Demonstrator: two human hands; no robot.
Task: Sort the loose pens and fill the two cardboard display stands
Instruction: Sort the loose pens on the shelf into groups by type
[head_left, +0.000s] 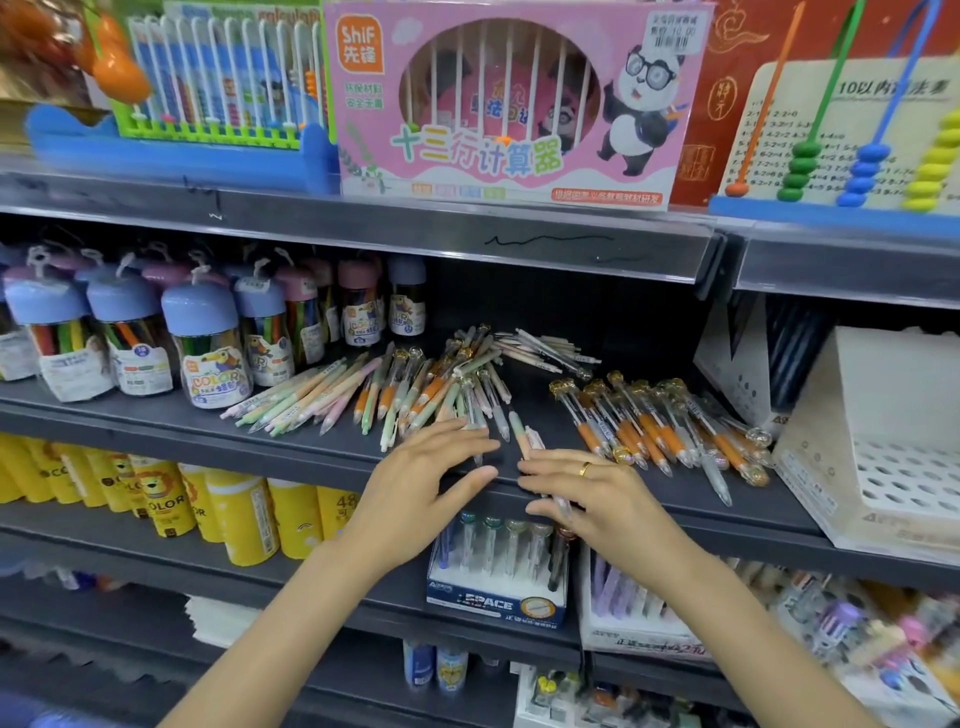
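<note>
- Two hands: left hand (431, 480), right hand (597, 496).
- One ring (585, 468), on the right hand.
- Three heaps of loose pens: pastel heap (311, 397), mixed heap (441, 384), orange-grip heap (660, 426); the pens are too many and too overlapped to count.
- One white stand (883, 447) in view.
- One pink box (511, 98).
- Crayon jars (208, 353): three blue-lidded in front, more behind, number unclear.

Up and to the left of the grip stand clear jars of colour pens (208, 358) with blue and pink domed lids. Directly above, on the higher shelf, sits a pink panda abacus box (511, 104) — a bead counting frame (852, 140) to its right. Below left stand yellow tubs (244, 514); just beneath, a blue-and-white pen box (496, 597).
</note>
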